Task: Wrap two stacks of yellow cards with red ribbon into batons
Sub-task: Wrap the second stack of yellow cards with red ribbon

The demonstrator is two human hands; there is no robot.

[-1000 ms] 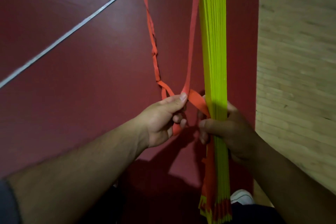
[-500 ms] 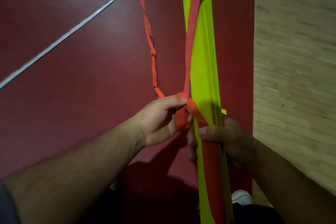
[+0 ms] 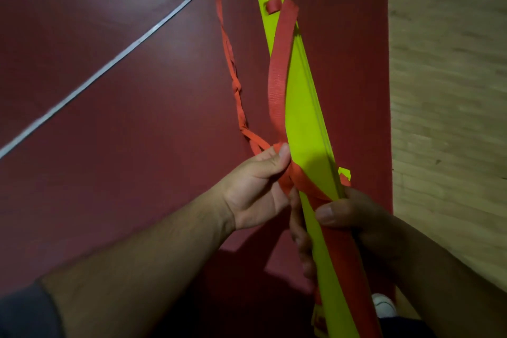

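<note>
A long stack of yellow cards (image 3: 304, 115) stands tilted in front of me, its flat face toward the camera. My right hand (image 3: 354, 217) grips the stack near its lower half, thumb across the front. Red ribbon (image 3: 279, 68) runs up the stack's left edge to a loop at its top end and crosses the face diagonally just above my right thumb. My left hand (image 3: 255, 184) pinches the ribbon where it bunches at the stack's left edge. A twisted tail of ribbon (image 3: 236, 85) trails away over the floor to a heap at the top of the view.
Dark red floor mat (image 3: 123, 132) with a pale seam line lies below. Wooden floor (image 3: 450, 107) borders it on the right. A white shoe (image 3: 384, 307) shows near the bottom right, under the stack.
The stack has turned from edge-on to face-on and tilted, its top end now in view. My left hand has drawn the ribbon in against the stack's left edge.
</note>
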